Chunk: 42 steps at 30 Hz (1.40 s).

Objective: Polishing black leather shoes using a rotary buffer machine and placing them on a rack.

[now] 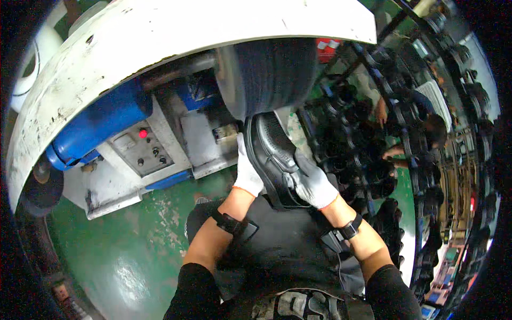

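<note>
A black leather dress shoe (269, 140) is held between both hands, its toe pointing up and away from me. White-gloved, my left hand (247, 169) presses along the shoe's left side near the sole. My right hand (316, 182), also in a white glove, grips the upper and heel part from the right. Just beyond the toe is a wide dark buffing wheel (272, 74), blurred as if spinning. The toe sits right at the wheel's lower edge; whether they touch I cannot tell. Part of each hand's fingers is hidden by the shoe.
A white curved machine hood (202, 21) overhangs the wheel. To the left are a blue motor (101, 125) and a control panel with a red button (143, 133). Racks of black shoes (373, 160) stand on the right, with another person's arm (393, 152) among them. The floor (122, 240) is green.
</note>
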Tool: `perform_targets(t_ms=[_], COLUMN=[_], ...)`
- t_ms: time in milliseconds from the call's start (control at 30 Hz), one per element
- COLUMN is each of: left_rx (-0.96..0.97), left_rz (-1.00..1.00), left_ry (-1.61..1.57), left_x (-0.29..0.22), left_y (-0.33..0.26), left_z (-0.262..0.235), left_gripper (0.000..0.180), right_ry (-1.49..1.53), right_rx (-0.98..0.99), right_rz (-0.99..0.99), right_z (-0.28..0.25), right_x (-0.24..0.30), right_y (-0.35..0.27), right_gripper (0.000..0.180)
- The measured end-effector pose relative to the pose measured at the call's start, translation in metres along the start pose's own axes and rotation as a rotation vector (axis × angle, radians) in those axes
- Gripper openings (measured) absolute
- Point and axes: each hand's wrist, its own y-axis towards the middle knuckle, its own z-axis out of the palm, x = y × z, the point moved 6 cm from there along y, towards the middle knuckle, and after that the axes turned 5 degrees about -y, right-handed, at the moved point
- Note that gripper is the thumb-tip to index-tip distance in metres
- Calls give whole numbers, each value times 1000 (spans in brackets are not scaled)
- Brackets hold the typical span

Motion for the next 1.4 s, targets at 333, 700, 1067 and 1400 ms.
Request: perform_targets(t_ms=[333,700,1067,1400], left_rx=[-187,-394,-452,-418], left_rz=[203,417,513,525], left_ry=[124,331,410,585], left_x=[-53,-118,-116,-119], left_y=[28,35,33,36], left_z=[-16,1,11,-13], left_gripper=[83,74,58,71], right_ry=[272,-534,-2057,-2333], right_rx=[-37,-41,-167,-230], right_rz=[7,-258,-679,-764], right_z=[9,-14,1,18], right_x=[16,31,56,53], right_y=[94,165,160,136], right_gripper=[33,35,38,42])
